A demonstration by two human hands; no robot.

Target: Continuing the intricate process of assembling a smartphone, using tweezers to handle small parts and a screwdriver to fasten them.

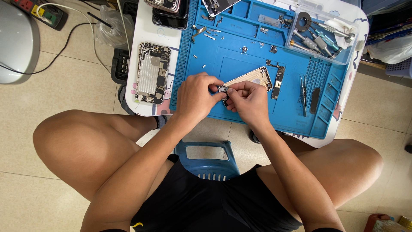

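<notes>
Beige floor tiles surround a small white table (146,34) carrying a blue silicone repair mat (253,56) in the upper centre of the frame. Left hand (195,96) and right hand (249,101) meet at the mat's lower edge, fingertips of both pinched on a small dark metal component (223,90) held between them, just clear of the mat. A gold phone back housing (253,78) lies tilted directly behind the right hand's fingers, touching or nearly so. Well to the left rests an opened phone chassis with exposed internals (152,73). Right of the hands lie grey tweezers (303,92) and a black pry tool (314,99). A clear plastic tray of screwdrivers (319,36) occupies the upper right.
</notes>
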